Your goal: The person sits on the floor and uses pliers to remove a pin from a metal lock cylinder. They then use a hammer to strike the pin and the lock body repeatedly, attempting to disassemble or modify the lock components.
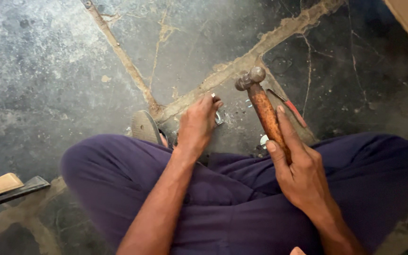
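In the head view, the person is sitting cross-legged on a cracked stone floor. The right hand is gripping the rusty handle of a ball-peen hammer, fingers wrapped firmly round its lower end; the handle's long axis is running up and slightly left, with the steel head raised over the floor. The left hand is pinching a small metal piece against the floor just left of and below the hammer head (its exact shape is too small to tell). A red-handled tool is lying just right of the hammer, and a sandal is showing beside the left knee.
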A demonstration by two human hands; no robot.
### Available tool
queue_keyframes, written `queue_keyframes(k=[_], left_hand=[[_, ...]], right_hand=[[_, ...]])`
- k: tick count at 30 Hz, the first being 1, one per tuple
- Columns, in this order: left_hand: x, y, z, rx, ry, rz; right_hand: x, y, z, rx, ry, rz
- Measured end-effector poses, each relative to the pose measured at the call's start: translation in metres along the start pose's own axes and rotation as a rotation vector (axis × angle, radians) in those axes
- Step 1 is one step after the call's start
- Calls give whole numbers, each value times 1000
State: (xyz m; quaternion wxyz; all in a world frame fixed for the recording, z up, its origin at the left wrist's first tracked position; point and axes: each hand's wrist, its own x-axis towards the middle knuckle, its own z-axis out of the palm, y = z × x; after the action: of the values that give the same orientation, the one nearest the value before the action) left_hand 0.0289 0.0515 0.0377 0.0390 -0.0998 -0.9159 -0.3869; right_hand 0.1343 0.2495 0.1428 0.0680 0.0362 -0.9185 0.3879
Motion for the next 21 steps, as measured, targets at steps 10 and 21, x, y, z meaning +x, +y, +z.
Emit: queue_keyframes(k=[10, 21], left_hand=[[1, 0, 2, -25, -19, -20], [-1, -7, 10, 24, 7, 0]], right_hand=[[-1, -2, 1, 0, -29, 65], [-2, 0, 1, 19, -27, 61]])
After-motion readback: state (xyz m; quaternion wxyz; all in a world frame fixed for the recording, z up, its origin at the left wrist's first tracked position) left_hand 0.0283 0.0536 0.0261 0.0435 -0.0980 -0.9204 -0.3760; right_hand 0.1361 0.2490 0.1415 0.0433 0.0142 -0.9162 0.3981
